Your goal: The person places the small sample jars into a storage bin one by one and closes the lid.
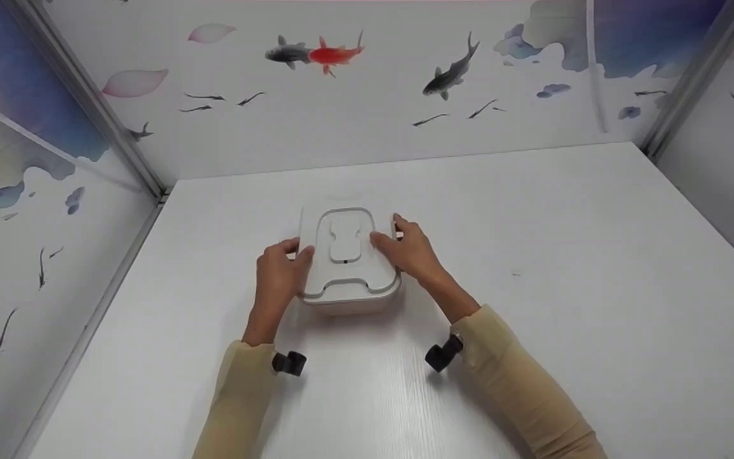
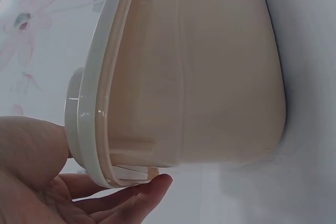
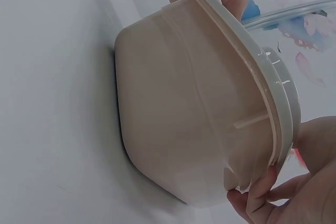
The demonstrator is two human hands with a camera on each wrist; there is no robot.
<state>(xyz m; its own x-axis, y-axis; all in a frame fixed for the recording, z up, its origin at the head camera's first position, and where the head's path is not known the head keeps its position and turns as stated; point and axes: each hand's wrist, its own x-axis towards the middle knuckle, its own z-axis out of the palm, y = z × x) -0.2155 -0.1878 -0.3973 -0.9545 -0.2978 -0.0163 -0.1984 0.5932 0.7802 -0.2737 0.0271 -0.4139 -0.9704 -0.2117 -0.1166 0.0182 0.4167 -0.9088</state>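
A lidded plastic storage box [image 1: 357, 308] with a beige-pink body stands upright on the table. Its white lid [image 1: 376, 271] has raised outlines on top and sits on the rim. My left hand [image 1: 276, 274] grips the lid's left edge, thumb on top. In the left wrist view its fingers [image 2: 152, 190] reach under the rim at a latch-like tab. On the opposite edge, my right hand [image 1: 415, 252] holds the lid with the thumb on top. Its fingertips [image 3: 257, 192] curl under the rim at a similar tab in the right wrist view.
The white table [image 1: 564, 268] is bounded by a back wall [image 1: 367, 127] printed with fish and petals, with side walls on the left and right. A small pale scrap [image 1: 516, 273] lies right of the box. Black wrist cameras [image 1: 289, 363] hang from both sleeves.
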